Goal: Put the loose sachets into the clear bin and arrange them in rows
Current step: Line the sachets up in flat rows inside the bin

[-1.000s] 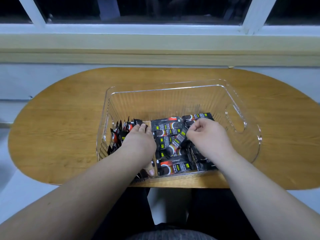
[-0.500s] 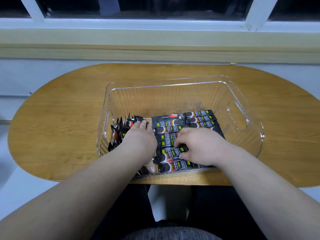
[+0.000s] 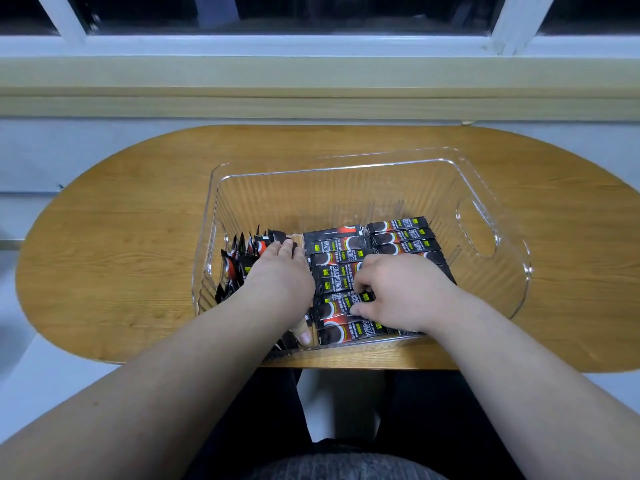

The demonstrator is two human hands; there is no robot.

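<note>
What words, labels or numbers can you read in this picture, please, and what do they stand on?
On the flat sachets in the clear bin: white lettering and yellow-green tags, too blurred to read.
On the upright sachets at its left: print too small to read.
Nothing legible elsewhere.

Both my bare forearms reach in over the near edge of the bench, angling toward each other. My left hand lies palm down, its fingers straight and close together, pointing away from me, with the thumb trailing back toward the near edge. My right hand, just beside it, sits knuckles up. Its fingers curl in toward the left and pinch a sachet against the thumb below them.
</note>
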